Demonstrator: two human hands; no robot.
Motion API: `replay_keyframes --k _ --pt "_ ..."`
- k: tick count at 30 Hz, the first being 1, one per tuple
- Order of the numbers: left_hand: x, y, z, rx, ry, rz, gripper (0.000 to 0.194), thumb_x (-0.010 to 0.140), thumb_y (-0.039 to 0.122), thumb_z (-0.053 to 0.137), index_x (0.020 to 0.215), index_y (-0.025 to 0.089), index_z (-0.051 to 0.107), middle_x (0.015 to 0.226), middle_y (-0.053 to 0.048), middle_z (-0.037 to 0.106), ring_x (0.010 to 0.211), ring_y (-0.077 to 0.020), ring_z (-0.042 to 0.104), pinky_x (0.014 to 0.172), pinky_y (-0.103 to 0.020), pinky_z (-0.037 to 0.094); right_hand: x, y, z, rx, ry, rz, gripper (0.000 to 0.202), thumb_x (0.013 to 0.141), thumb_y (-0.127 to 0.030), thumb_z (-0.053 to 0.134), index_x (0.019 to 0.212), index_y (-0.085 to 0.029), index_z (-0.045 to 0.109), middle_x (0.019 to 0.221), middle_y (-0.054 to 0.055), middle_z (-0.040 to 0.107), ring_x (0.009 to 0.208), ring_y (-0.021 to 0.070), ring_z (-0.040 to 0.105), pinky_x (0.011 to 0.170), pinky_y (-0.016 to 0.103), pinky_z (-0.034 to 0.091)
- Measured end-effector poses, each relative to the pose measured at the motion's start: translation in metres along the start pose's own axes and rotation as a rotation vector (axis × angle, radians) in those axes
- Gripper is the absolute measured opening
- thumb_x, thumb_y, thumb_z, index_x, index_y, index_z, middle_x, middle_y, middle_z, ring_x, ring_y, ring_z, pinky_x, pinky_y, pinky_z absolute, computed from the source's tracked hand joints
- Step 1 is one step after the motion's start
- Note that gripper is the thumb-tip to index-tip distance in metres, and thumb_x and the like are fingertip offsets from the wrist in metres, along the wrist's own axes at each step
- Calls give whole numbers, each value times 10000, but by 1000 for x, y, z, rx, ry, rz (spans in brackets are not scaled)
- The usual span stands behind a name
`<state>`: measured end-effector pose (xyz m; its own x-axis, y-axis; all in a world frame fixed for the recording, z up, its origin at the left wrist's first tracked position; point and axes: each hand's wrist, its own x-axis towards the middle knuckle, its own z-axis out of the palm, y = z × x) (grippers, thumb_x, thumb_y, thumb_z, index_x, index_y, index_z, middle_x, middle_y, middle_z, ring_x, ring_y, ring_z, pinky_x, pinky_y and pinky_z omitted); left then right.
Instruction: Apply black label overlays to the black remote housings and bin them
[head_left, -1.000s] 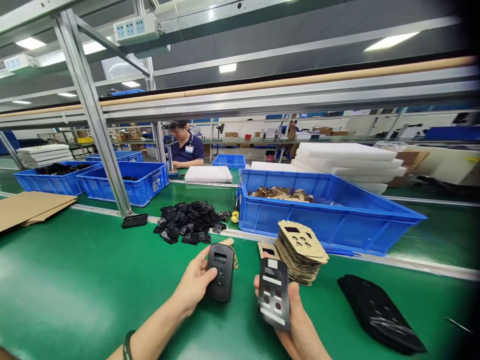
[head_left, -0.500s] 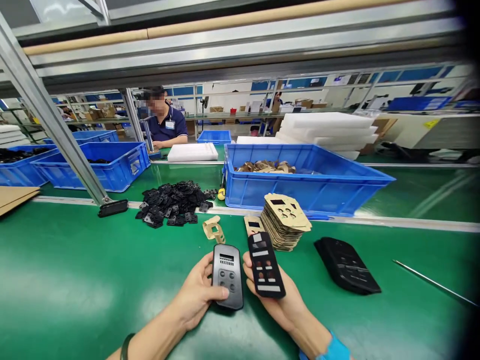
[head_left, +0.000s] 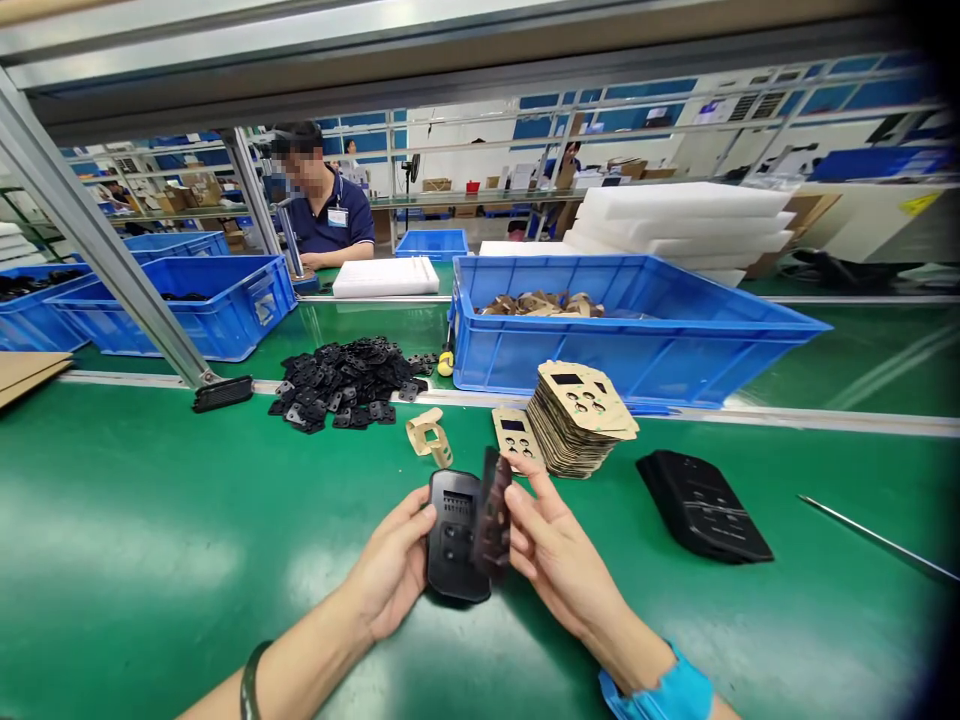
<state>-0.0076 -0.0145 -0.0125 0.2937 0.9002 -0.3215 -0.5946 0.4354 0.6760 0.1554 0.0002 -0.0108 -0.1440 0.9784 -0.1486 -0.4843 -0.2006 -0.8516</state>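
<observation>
My left hand [head_left: 396, 565] grips a black plastic housing [head_left: 451, 545] by its left side; a rectangular window and round button hollows show on its face. In my right hand [head_left: 551, 535] a thin dark faceplate [head_left: 493, 515] is pinched between thumb and fingers. It stands nearly edge-on, blurred, over the housing's right edge; whether the two touch I cannot tell. Just beyond lie a curled piece of tan backing paper [head_left: 429, 437], a single tan cut-out sheet [head_left: 516, 432] and a thick stack of such sheets [head_left: 577, 415]. Several black panels [head_left: 703, 505] lie piled to the right.
A heap of small black plates [head_left: 341, 385] lies behind my hands, left of a large blue bin [head_left: 630, 350] holding tan scraps. A thin metal rod [head_left: 874, 532] rests at right. A slanted metal post [head_left: 112, 235] rises at left. Across the bench sits a person [head_left: 330, 210].
My right hand has turned the faceplate from flat to nearly edge-on and brought it left over the housing. My left thumb has moved from the housing's buttons to its side edge.
</observation>
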Motion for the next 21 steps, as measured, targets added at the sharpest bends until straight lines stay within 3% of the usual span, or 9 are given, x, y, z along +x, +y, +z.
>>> replay_keyframes --k 6,21 --pt "1 -3 -1 -44 -22 0 359 792 256 653 1133 169 584 996 -69 665 866 -184 615 769 -283 444 -1 9 -1 -403 -51 -121 379 822 -454 614 1137 -275 505 736 -70 391 388 33 359 268 135 342" --pt "-3 -10 1 24 -2 12 445 798 334 656 1197 181 529 986 -70 664 916 -201 606 781 -285 426 -3 17 -2 -549 -22 -182 360 846 -441 574 1139 -241 511 702 -73 393 357 45 407 267 163 330"
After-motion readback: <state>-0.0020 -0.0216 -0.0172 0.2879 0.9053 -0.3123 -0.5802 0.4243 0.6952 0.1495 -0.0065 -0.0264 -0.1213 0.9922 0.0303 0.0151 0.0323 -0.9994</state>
